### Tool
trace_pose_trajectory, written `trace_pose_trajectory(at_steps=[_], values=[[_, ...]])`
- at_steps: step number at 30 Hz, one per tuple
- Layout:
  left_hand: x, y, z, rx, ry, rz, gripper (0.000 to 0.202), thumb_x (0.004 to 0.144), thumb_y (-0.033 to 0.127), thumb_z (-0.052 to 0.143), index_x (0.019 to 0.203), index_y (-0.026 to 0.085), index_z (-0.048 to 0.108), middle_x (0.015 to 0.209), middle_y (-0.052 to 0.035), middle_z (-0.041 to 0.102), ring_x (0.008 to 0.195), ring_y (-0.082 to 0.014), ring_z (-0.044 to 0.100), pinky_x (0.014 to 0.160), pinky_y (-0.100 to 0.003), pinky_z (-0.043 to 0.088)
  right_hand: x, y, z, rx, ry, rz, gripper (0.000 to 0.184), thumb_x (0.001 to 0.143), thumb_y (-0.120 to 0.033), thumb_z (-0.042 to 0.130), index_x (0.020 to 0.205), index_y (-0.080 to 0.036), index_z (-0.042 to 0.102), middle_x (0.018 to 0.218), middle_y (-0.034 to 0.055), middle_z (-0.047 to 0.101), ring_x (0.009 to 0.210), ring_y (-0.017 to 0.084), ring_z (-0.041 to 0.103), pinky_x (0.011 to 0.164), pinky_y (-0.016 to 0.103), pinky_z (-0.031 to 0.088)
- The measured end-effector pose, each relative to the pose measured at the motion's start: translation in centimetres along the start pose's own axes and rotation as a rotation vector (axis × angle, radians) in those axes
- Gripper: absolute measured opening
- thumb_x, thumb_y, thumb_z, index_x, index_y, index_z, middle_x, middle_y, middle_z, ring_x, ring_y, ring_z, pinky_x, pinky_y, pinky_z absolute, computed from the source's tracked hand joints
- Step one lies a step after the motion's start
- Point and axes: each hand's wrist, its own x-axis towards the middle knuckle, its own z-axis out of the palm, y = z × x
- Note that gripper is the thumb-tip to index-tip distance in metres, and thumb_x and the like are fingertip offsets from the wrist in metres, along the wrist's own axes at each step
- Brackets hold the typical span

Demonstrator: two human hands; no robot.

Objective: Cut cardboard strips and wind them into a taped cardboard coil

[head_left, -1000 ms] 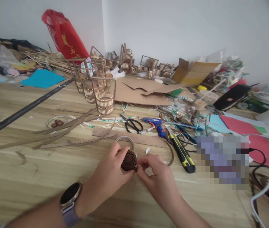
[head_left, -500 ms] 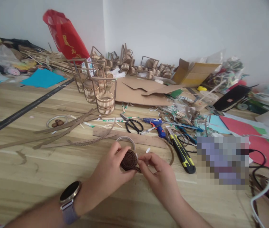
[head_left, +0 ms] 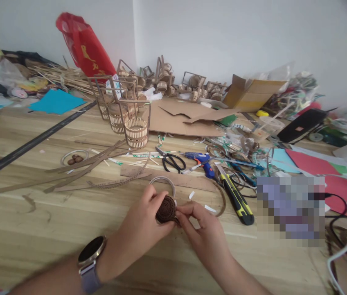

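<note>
My left hand, with a watch on the wrist, is wrapped round a tight coil of brown corrugated cardboard strip. The coil's ridged spiral face is turned up toward me. My right hand pinches at the coil's right edge, thumb and forefinger pressed together by a small whitish bit; the fingertips hide most of it. A short end of the strip shows below the coil, between the hands. Just behind the coil lies a pale ring on the table, partly covered by my left fingers.
A yellow-black utility knife, blue glue gun and black-handled scissors lie beyond my hands. Cardboard strips spread to the left. Small slatted buckets stand behind, near cardboard sheets. White scraps lie right of my hand.
My right fingers have shifted slightly at the coil's edge, and less of the white bit shows there. A second white scrap on the table is now uncovered beside my right hand.
</note>
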Motion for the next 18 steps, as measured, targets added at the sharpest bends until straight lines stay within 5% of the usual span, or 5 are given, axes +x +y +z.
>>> trace_pose_trajectory(at_steps=[11, 18], values=[[0.26, 0.18, -0.26, -0.033, 0.025, 0.008, 0.026, 0.067, 0.012, 0.072, 0.092, 0.018, 0.065, 0.087, -0.0031, 0.053, 0.076, -0.0211, 0.062, 0.064, -0.031, 0.054, 0.44, 0.03, -0.56, 0.038, -0.038, 0.017, 0.009, 0.088, -0.023, 0.062, 0.082, -0.022, 0.07, 0.072, 0.0015, 0.073, 0.066, 0.017, 0.068, 0.062, 0.026, 0.052], [0.31, 0.09, -0.26, -0.004, 0.046, 0.02, 0.033, 0.066, 0.013, 0.072, 0.098, 0.018, 0.064, 0.089, -0.0036, 0.054, 0.078, -0.0219, 0.063, 0.066, -0.032, 0.055, 0.81, -0.22, -0.57, 0.212, -0.056, 0.249, 0.012, 0.082, -0.025, 0.063, 0.078, -0.021, 0.073, 0.07, 0.0023, 0.076, 0.065, 0.018, 0.07, 0.062, 0.027, 0.054]])
